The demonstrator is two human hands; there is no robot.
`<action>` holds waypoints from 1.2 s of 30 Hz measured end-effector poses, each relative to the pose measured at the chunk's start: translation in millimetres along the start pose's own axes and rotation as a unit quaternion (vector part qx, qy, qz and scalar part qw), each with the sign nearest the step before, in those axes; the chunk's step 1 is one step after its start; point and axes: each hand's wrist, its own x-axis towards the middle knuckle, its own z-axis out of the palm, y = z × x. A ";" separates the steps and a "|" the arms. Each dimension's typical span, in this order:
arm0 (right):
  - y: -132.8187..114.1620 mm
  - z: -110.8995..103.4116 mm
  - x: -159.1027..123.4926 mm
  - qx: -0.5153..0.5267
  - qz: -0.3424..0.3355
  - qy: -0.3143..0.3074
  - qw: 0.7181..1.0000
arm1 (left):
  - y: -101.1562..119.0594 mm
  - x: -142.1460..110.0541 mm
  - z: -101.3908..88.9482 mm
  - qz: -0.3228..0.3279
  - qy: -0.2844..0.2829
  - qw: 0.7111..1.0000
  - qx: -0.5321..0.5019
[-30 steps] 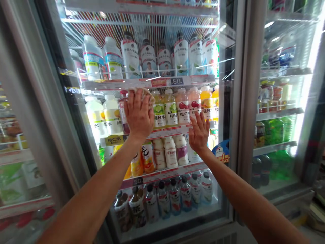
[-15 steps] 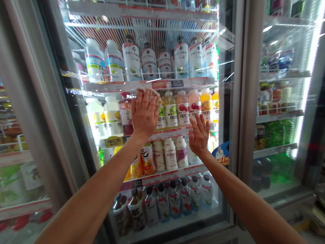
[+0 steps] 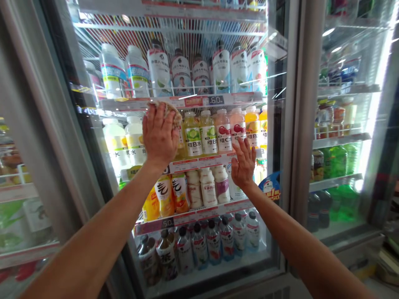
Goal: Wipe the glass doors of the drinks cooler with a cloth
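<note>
My left hand (image 3: pixel 159 135) presses a crumpled light-brown cloth (image 3: pixel 176 115) against the glass door (image 3: pixel 218 286) of a drinks fridge. The cloth shows past my fingertips and along the right side of the hand; its rest is hidden under the palm. To the right, my right hand (image 3: pixel 244 164) rests on the same glass with fingers stretched out and nothing in it. Behind the glass, between the hands, stand yellow-green bottles (image 3: pixel 193 135) and pink bottles (image 3: pixel 223 132) on a shelf.
A metal door frame (image 3: pixel 299 137) runs down the right, with another lit fridge section beyond it. A blue sticker (image 3: pixel 270 187) is near my right forearm. On the left is a grey frame (image 3: pixel 40 104). Lower shelves carry dark-capped bottles (image 3: pixel 199 245) and orange bottles (image 3: pixel 164 195).
My left hand has slid left across the glass with the cloth, uncovering the yellow-green bottles and covering the dark red one. My right hand has stayed nearly in place.
</note>
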 end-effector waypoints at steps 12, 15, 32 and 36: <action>0.7 0.7 -0.1 0.004 -0.003 0.006 1.000 | -44.7 -56.2 -15.1 0.160 0.017 0.987 -0.003; 0.1 1.2 0.0 0.008 0.001 0.012 1.000 | -66.6 -54.6 -22.7 0.038 0.077 0.996 0.018; -2.0 1.5 0.6 0.009 -0.010 0.027 1.000 | -32.3 -90.9 -19.1 0.108 -0.004 0.994 -0.006; -1.8 1.1 0.7 0.010 -0.010 0.026 1.000 | -8.0 -120.5 -13.7 0.358 -0.102 0.927 -0.043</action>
